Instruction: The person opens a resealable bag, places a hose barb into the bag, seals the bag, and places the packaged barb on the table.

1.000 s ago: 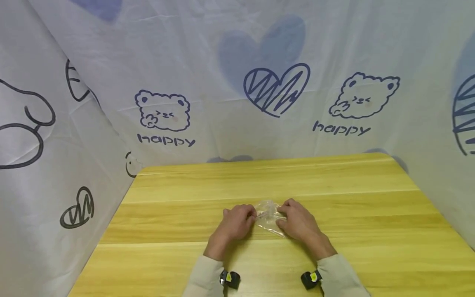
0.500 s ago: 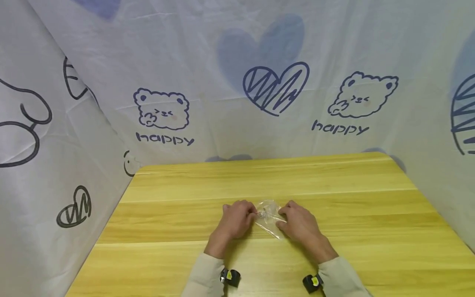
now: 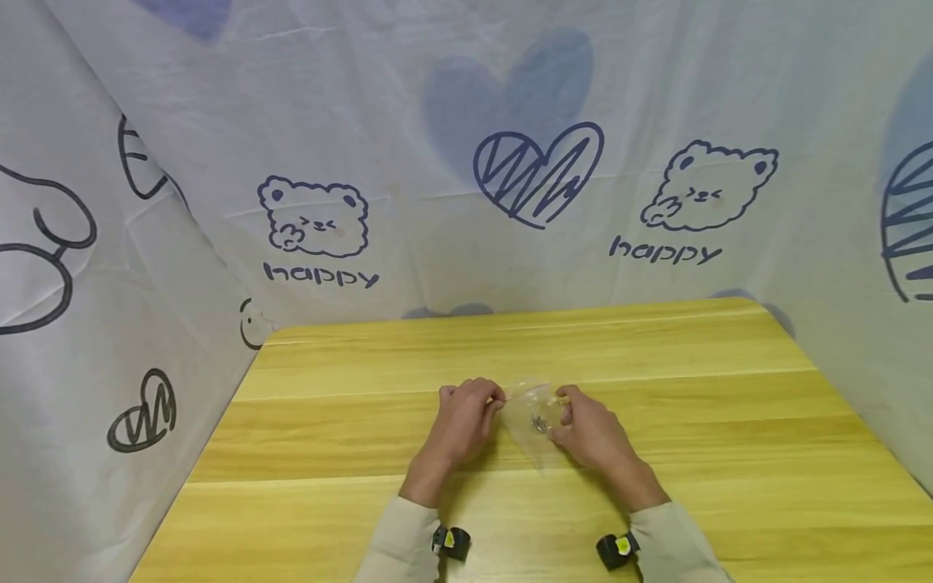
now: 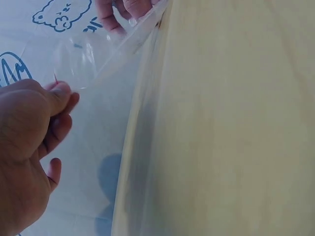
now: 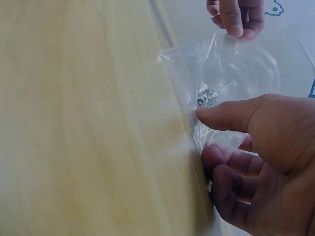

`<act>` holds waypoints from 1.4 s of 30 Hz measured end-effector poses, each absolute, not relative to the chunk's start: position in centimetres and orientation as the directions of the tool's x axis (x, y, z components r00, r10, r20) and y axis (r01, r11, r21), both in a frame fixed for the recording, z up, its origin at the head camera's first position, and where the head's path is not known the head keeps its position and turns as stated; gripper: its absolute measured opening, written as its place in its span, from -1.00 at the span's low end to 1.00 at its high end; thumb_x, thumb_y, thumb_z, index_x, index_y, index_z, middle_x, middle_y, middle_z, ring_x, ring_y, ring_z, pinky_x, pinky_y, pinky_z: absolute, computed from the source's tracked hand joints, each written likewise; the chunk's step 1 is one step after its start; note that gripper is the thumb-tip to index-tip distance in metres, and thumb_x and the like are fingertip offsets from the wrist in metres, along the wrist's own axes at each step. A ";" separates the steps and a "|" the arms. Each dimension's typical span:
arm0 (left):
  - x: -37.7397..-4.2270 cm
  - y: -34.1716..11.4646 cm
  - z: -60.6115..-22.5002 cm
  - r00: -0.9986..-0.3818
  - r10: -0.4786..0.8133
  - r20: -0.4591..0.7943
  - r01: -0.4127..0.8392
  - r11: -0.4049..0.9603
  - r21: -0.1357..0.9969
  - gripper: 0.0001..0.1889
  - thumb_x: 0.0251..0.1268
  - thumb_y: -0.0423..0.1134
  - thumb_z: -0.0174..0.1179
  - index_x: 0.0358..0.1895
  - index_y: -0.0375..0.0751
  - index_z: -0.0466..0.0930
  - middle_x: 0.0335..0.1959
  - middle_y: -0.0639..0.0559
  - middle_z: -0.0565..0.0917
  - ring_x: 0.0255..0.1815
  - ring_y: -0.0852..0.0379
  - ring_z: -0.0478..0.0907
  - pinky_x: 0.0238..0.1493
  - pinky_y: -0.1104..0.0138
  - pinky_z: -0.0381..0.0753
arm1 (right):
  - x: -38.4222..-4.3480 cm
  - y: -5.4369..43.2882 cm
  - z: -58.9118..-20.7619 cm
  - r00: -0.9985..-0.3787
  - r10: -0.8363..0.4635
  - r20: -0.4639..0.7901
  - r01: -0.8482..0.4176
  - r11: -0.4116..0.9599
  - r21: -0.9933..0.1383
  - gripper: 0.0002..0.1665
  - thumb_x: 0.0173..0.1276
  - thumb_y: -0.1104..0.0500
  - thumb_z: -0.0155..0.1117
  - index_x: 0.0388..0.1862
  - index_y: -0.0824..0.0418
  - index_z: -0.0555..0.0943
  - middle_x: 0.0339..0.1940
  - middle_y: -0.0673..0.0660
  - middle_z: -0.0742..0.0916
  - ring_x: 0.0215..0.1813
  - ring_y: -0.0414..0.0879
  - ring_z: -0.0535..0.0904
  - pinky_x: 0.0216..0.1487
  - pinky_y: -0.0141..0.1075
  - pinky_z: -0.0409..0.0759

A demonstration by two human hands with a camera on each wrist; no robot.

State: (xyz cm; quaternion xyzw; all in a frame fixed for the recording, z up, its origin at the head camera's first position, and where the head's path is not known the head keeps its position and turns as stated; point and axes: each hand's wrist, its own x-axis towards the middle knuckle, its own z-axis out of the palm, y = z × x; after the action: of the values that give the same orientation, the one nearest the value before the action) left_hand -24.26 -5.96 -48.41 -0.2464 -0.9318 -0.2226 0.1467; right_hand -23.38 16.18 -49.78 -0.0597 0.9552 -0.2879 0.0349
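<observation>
A clear plastic bag (image 3: 521, 425) is held up between both hands over the table. Small shiny metal parts (image 5: 204, 96) lie bunched inside it, too small in view to name exactly. My left hand (image 3: 462, 421) pinches one upper corner of the bag between thumb and forefinger. A thin red line shows at that pinch in the left wrist view. My right hand (image 3: 594, 433) grips the opposite side, its thumb (image 5: 226, 115) against the plastic just beside the metal parts. In the right wrist view, its other fingers are curled behind the bag.
A wooden table (image 3: 350, 421) extends around the hands. Behind it and along the sides hangs a pale cloth (image 3: 437, 243) printed with hearts and bears. Each forearm wears a small black wrist device, such as the left one (image 3: 457, 544).
The bag has been lifted and turned more upright, and the metal parts now sit lower toward the right hand. The left hand has risen slightly; the right hand's fingers have shifted along the bag.
</observation>
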 end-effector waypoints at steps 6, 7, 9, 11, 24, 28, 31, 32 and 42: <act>-24.6 -5.9 -47.6 -0.811 0.369 0.453 0.556 0.725 0.405 -0.92 0.42 -0.21 0.11 -0.19 -0.01 0.60 -0.24 0.15 0.68 -0.26 0.18 0.54 -0.04 0.13 0.30 | -23.3 16.4 -49.8 -0.985 -0.170 0.030 -0.153 0.780 -0.606 -0.85 0.22 0.08 0.40 -0.33 0.08 0.61 -0.48 -0.06 0.60 -0.38 -0.19 0.47 -0.32 -0.29 0.43; -24.7 -5.9 -47.4 -0.807 0.365 0.464 0.561 0.718 0.411 -0.92 0.42 -0.22 0.11 -0.19 -0.02 0.60 -0.25 0.14 0.68 -0.28 0.18 0.53 -0.05 0.13 0.31 | -23.3 16.4 -49.8 -0.984 -0.175 0.039 -0.161 0.772 -0.614 -0.86 0.22 0.08 0.41 -0.40 0.05 0.60 -0.50 -0.07 0.60 -0.38 -0.18 0.46 -0.32 -0.29 0.41; -24.8 -6.0 -47.0 -0.797 0.353 0.490 0.569 0.709 0.415 -0.94 0.41 -0.24 0.13 -0.20 -0.03 0.59 -0.26 0.14 0.67 -0.31 0.19 0.50 -0.06 0.12 0.33 | -23.2 16.3 -49.9 -0.982 -0.181 0.052 -0.173 0.760 -0.626 -0.85 0.21 0.08 0.42 -0.48 0.01 0.62 -0.51 -0.10 0.62 -0.38 -0.20 0.47 -0.33 -0.31 0.41; -25.0 -6.0 -46.6 -0.787 0.342 0.513 0.579 0.698 0.421 -0.95 0.40 -0.26 0.13 -0.21 -0.04 0.59 -0.28 0.13 0.66 -0.33 0.20 0.48 -0.08 0.11 0.36 | -23.2 16.2 -49.9 -0.983 -0.174 0.054 -0.168 0.757 -0.632 -0.88 0.19 0.07 0.44 -0.49 -0.02 0.66 -0.51 -0.13 0.65 -0.38 -0.23 0.49 -0.33 -0.33 0.43; -24.7 -6.3 -44.3 -0.736 0.353 0.578 0.628 0.674 0.388 -0.94 0.40 -0.32 0.11 -0.21 -0.13 0.58 -0.34 0.07 0.62 -0.34 0.14 0.48 -0.21 0.19 0.34 | -22.6 16.1 -49.8 -0.977 -0.189 0.100 -0.210 0.770 -0.602 -0.80 0.16 0.14 0.47 -0.56 0.03 0.61 -0.53 -0.12 0.65 -0.42 -0.25 0.49 -0.33 -0.35 0.46; -24.5 -6.0 -43.8 -0.751 0.326 0.574 0.613 0.667 0.424 -0.91 0.43 -0.31 0.08 -0.20 -0.12 0.58 -0.33 0.07 0.61 -0.38 0.17 0.44 -0.20 0.21 0.32 | -22.4 15.9 -49.2 -0.980 -0.177 0.095 -0.196 0.735 -0.649 -0.77 0.19 0.07 0.45 -0.21 0.08 0.64 -0.28 -0.03 0.69 -0.36 -0.23 0.55 -0.34 -0.32 0.50; -24.5 -6.0 -43.6 -0.760 0.313 0.570 0.602 0.670 0.434 -0.92 0.43 -0.30 0.08 -0.20 -0.09 0.58 -0.32 0.07 0.61 -0.38 0.18 0.43 -0.19 0.21 0.32 | -22.3 15.9 -48.2 -0.976 -0.167 0.137 -0.215 0.681 -0.700 -0.52 0.23 0.01 0.42 0.09 0.10 0.55 -0.10 0.03 0.67 -0.39 -0.25 0.55 -0.40 -0.35 0.51; -24.5 -6.1 -43.5 -0.760 0.313 0.569 0.601 0.672 0.433 -0.91 0.44 -0.30 0.08 -0.20 -0.09 0.58 -0.32 0.07 0.62 -0.38 0.18 0.43 -0.19 0.20 0.33 | -22.3 15.9 -47.8 -0.972 -0.170 0.164 -0.236 0.659 -0.714 -0.48 0.24 0.01 0.40 0.15 0.11 0.52 -0.08 0.05 0.67 -0.42 -0.25 0.54 -0.43 -0.35 0.50; -24.6 -6.4 -43.7 -0.770 0.302 0.562 0.596 0.654 0.466 -0.91 0.42 -0.31 0.09 -0.20 -0.14 0.60 -0.31 0.06 0.62 -0.35 0.16 0.44 -0.16 0.19 0.33 | -21.9 16.0 -46.0 -0.823 -0.259 0.505 -0.537 0.642 -0.546 -0.76 0.22 0.13 0.42 -0.12 0.02 0.66 -0.28 -0.07 0.68 -0.48 -0.37 0.48 -0.46 -0.45 0.49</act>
State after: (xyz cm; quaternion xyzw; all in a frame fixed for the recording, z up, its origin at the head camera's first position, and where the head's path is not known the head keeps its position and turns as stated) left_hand -24.63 -6.40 -43.67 -0.2549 -0.8814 -0.3289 0.2235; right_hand -21.92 15.98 -46.00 -0.2251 0.8852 -0.3579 -0.1941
